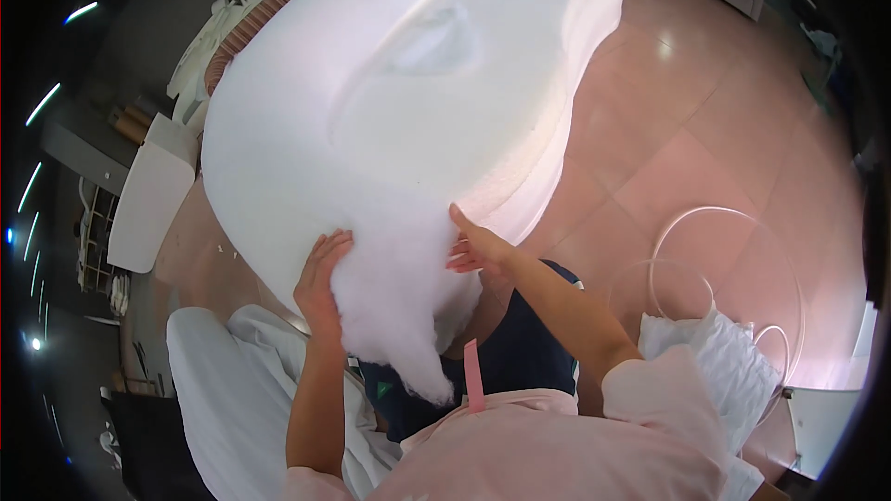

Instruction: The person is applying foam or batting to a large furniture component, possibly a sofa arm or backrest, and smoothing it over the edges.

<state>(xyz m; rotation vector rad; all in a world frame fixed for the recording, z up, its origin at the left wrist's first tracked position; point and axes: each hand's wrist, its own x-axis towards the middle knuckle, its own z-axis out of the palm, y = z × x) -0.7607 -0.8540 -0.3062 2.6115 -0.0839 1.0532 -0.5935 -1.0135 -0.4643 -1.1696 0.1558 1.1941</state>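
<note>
A large white foam-padded seat form [445,139] with rounded sides and a hollow in its top stands before me. A sheet of fluffy white fibre wadding [390,288] lies over its near end and droops in a ragged tail toward my lap. My left hand [322,280] rests along the wadding's left side, its fingers stretched out together. At the right side my right hand [475,246] is open, thumb raised at the foam's edge and fingers reaching toward the wadding. Neither hand visibly grips it. Where the wadding meets the foam is hard to make out.
White cloth [232,390] is heaped at my left. On the tiled floor at right lie a white bag [710,362] and thin looped tubing [654,264]. A ribbed pinkish hose [269,14] runs behind the form, and a white padded panel [153,195] stands at left.
</note>
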